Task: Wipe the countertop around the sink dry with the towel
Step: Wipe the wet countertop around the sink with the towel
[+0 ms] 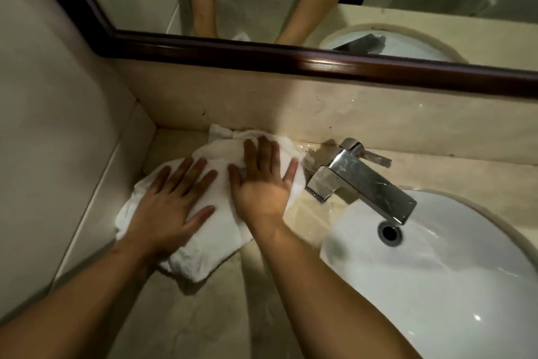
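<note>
Your left hand (171,198) and right hand (262,181) lay flat, fingers spread, on the towel (215,230) at the countertop's (215,318) far-left corner; water (309,151) near the faucet (358,181) apparently wanted firm rightward strokes.

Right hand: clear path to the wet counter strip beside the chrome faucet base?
Probably yes. The right hand lies flat on the crumpled white towel, right next to the square chrome faucet, and the wet beige stone countertop between them is bare. The gap behind the faucet looks tighter.
</note>
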Demonstrator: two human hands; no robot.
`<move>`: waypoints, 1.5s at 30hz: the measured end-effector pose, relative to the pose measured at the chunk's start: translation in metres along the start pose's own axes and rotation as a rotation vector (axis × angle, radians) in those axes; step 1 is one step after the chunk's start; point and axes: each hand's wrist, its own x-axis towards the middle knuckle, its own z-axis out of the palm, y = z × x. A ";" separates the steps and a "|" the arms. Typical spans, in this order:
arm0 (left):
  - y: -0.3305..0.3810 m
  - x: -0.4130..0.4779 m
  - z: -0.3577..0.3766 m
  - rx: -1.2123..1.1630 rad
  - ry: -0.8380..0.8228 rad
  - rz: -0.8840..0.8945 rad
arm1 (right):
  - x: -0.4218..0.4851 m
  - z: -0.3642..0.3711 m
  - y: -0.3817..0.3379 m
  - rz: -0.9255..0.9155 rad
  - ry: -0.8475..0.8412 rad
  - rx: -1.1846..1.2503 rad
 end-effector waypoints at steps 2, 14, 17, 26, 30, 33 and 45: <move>0.001 0.001 -0.001 0.037 -0.005 0.044 | -0.010 0.000 0.003 0.078 -0.035 -0.016; 0.063 -0.064 0.009 0.064 -0.048 0.025 | -0.096 -0.012 0.029 0.054 -0.015 -0.069; 0.105 -0.094 0.012 0.028 -0.068 -0.028 | -0.132 -0.018 0.050 0.087 -0.037 -0.140; 0.131 -0.116 0.021 0.025 -0.052 -0.206 | -0.131 -0.010 0.028 0.117 -0.076 -0.135; 0.114 -0.124 0.023 0.018 -0.011 -0.326 | -0.109 -0.006 0.008 -0.043 -0.177 -0.116; 0.084 -0.135 0.021 0.018 0.008 -0.392 | -0.091 -0.001 -0.025 -0.171 -0.238 -0.057; 0.097 -0.137 0.005 -0.047 -0.090 -0.582 | -0.051 -0.008 -0.039 -0.306 -0.280 -0.126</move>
